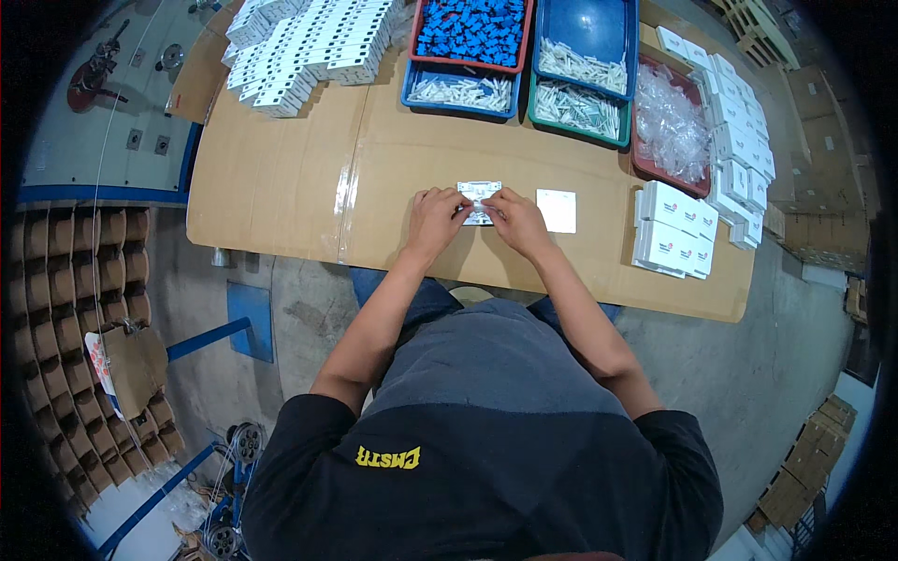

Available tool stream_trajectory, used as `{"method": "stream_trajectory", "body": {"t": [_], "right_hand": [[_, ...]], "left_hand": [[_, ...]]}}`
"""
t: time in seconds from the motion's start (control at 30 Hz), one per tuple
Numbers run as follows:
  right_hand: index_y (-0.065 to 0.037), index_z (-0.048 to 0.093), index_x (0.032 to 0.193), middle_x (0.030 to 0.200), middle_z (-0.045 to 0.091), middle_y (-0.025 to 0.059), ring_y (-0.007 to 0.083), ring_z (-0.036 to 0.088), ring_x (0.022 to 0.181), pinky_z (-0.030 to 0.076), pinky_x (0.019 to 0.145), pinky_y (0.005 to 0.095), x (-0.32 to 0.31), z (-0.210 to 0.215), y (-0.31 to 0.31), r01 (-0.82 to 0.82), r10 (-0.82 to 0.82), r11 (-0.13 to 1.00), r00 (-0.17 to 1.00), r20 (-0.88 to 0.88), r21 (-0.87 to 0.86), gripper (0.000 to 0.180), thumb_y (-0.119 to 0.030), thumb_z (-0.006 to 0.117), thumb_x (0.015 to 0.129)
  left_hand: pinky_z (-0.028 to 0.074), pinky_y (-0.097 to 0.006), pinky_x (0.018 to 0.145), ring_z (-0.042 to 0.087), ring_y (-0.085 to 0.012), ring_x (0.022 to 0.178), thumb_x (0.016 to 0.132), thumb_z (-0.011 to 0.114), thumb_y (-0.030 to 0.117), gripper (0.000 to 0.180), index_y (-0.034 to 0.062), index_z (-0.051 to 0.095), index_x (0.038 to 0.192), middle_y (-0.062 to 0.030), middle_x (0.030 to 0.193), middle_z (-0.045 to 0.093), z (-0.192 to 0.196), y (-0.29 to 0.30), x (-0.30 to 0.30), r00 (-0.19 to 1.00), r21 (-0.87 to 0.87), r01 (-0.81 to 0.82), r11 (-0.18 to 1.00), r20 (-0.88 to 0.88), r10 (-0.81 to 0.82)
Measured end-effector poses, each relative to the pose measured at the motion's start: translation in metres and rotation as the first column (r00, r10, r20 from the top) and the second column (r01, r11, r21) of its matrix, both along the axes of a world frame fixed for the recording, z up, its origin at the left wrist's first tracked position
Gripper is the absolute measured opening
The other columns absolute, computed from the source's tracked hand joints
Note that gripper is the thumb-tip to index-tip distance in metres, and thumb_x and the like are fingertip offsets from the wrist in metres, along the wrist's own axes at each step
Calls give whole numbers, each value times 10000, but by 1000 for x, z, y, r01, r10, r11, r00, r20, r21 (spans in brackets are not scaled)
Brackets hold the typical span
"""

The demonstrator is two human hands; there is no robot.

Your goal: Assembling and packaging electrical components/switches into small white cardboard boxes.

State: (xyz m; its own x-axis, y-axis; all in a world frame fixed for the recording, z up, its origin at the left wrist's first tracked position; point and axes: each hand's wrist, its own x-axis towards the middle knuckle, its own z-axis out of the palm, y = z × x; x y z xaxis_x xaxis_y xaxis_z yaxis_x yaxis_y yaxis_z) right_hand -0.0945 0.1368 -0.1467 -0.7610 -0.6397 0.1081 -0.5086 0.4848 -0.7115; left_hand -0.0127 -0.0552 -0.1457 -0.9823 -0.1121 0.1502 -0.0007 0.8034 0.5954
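Near the front of the cardboard-covered table, a small white-and-grey square piece with dark details lies between my hands. My left hand pinches at its left side with curled fingers. From the other side my right hand closes its fingertips on the right part of the same piece. The fingertips nearly meet over its middle, so any small part between them is hidden. Just right of my right hand, a plain white square plate lies flat on the cardboard.
Stacked white boxes stand at the table's right. Behind are a red tray of clear plastic bags, a red tray of blue parts, and blue and green trays of white parts. More white boxes fill the back left.
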Motion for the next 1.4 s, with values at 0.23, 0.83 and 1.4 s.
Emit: {"method": "stream_trajectory", "body": {"t": [0.23,0.83,1.4], "right_hand": [[-140,782,1047,1011,677,59,305,696,865,559,751,435,-4,-1,4,-9,10,1000,999,-40,9,180,-128,696,890],[-104,741,889,952,665,54,252,691,824,488,753,434,-8,9,0,-64,164,944,942,-294,324,79,-169,704,863],[-112,694,947,923,643,71,279,680,776,522,708,441,-12,13,14,-237,325,920,907,-267,314,85,-140,674,869]], "left_hand": [[453,-419,897,640,-232,986,843,761,155,131,132,758,972,-19,1024,684,-3,4,0,996,-5,11,1000,-91,-11],[461,-412,946,598,-240,1068,855,771,238,347,105,724,1172,-38,1094,642,-4,-3,9,945,-205,214,955,-206,-255],[467,-403,975,584,-254,1114,894,732,208,416,123,660,1294,-73,1193,614,-1,-15,14,895,-334,390,858,-80,-438]]}}
